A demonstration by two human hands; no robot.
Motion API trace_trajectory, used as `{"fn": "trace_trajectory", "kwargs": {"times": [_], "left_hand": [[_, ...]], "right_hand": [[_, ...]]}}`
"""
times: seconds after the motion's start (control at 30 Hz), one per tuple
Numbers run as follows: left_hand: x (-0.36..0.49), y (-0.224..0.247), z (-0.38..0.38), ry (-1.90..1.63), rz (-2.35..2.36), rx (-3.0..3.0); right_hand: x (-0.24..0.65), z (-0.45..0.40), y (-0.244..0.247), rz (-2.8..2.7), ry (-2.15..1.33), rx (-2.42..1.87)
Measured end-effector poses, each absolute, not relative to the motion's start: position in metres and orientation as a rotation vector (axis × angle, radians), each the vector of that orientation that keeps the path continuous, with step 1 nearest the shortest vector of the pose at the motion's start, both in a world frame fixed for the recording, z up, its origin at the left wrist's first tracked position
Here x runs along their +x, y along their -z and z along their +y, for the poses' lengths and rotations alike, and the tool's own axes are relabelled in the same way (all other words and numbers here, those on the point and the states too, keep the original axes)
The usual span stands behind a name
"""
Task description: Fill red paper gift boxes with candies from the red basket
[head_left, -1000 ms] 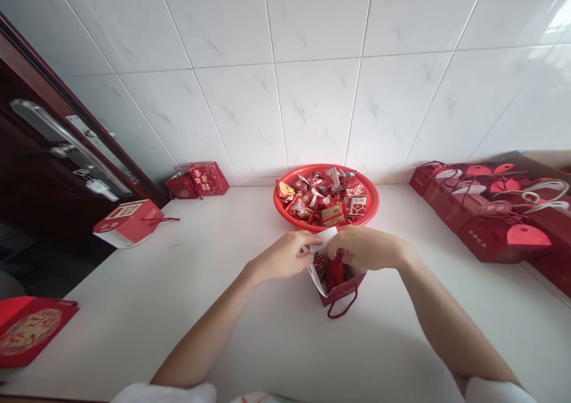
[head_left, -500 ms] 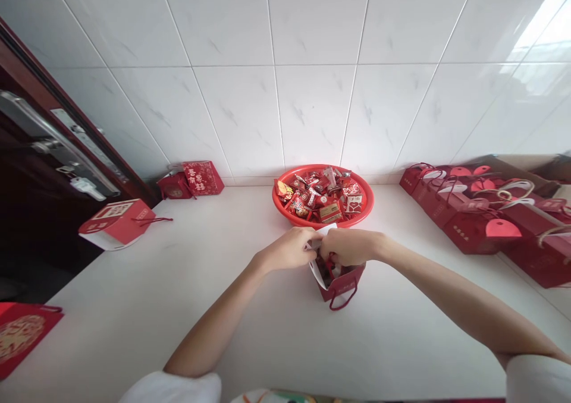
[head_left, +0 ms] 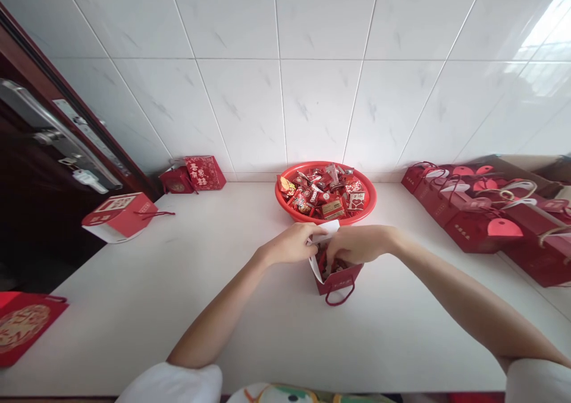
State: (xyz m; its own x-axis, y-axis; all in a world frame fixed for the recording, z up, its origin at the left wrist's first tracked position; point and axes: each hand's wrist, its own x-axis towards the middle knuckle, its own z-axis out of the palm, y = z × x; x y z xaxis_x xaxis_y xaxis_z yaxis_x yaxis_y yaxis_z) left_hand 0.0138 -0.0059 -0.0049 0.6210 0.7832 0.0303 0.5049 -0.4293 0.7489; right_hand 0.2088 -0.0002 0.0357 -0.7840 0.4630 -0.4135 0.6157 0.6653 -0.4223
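Note:
A small dark red gift box (head_left: 341, 280) with a cord handle stands on the white counter, its top open and white inner flaps raised. Wrapped sweets show inside it. My left hand (head_left: 292, 242) is closed on the box's far left edge, by a white flap. From the right, my right hand (head_left: 359, 243) reaches in with fingers bent down among the sweets; their tips are hidden, so what they grip cannot be made out. Just behind the box sits a red plastic basket (head_left: 282, 204) heaped with wrapped sweets.
Several red gift boxes (head_left: 464, 227) with cord handles stand in rows at right. More red boxes (head_left: 134, 216) sit at left, with a red bag-like box (head_left: 27, 326) near the front left. A tiled wall (head_left: 241, 112) rises behind; a dark door (head_left: 31, 171) with keys stands left.
My right hand's fingers have shifted within the box, and more of the sweets and the white flap show. My left hand stays at the box edge. The view has tilted slightly.

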Motion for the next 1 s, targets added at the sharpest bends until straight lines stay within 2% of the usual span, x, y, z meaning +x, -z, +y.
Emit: {"fn": "trace_trajectory", "kwargs": {"times": [0.17, 0.33, 0.57, 0.8, 1.0], "left_hand": [[0.013, 0.005, -0.005, -0.449, 1.022, 2.115], [0.011, 0.004, -0.006, -0.441, 1.044, 2.101], [-0.005, -0.006, -0.003, -0.358, 0.998, 2.045], [-0.003, -0.008, -0.009, -0.52, 0.882, 2.125], [0.0, -0.005, -0.021, -0.347, 0.908, 2.027]], "right_hand": [[0.2, -0.003, -0.022, 2.632, 0.757, 0.787], [0.236, -0.017, -0.034, 2.852, 1.085, 0.863], [0.284, -0.063, 0.004, 3.248, 0.877, 1.729], [0.265, -0.09, 0.05, 3.228, 0.964, 2.039], [0.246, -0.074, 0.075, 3.174, 1.018, 2.319]]}}
